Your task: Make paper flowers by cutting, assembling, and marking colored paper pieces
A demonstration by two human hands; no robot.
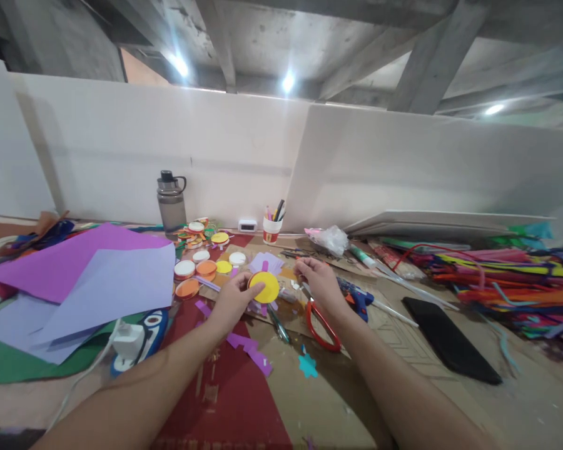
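My left hand (234,299) pinches a yellow paper disc (265,288) between thumb and fingers. Small purple tabs stick out above and below the disc. To the right, my right hand (323,284) is raised with thumb and fingertips pressed together; whatever they hold, if anything, is too small to make out. Red-handled scissors (323,328) lie beneath my right wrist, partly hidden by it. A pen-like tool (279,326) rests below the disc. Behind it lie pale purple paper pieces (266,263), and purple scraps (251,351) lie nearer me.
Round orange and white pieces (187,288) crowd the left side. Purple paper sheets (117,284) cover a power strip's (145,337) far side. A blue glue gun (356,299), a black phone (450,337) and pipe cleaners (497,269) lie right. A bottle (171,203) and pen cup (272,230) stand behind.
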